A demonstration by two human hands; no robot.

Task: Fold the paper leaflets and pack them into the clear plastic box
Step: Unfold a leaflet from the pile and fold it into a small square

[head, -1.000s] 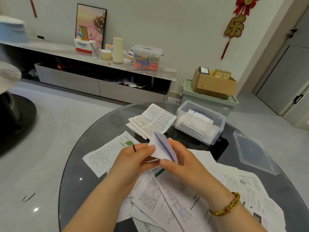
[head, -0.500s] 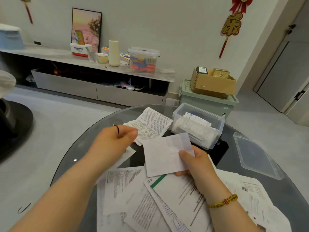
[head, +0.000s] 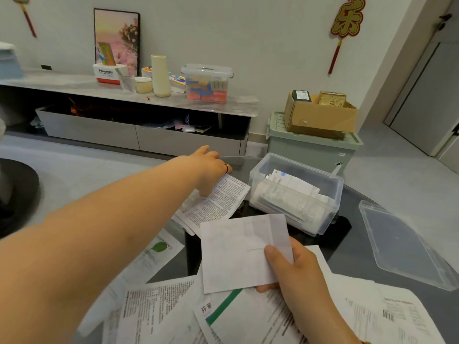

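left grip: upper centre, resting on the printed leaflets; cannot tell whether it pinches them
right grip: lower centre, thumb pinching a folded leaflet
clear box: centre right on the counter, folded leaflets inside
lid: right edge, beside the box

Lid right of box

The clear box is open-topped, free from above; bare bench lies between it and the lid. The left arm crosses the left side; loose leaflets cover the near bench.
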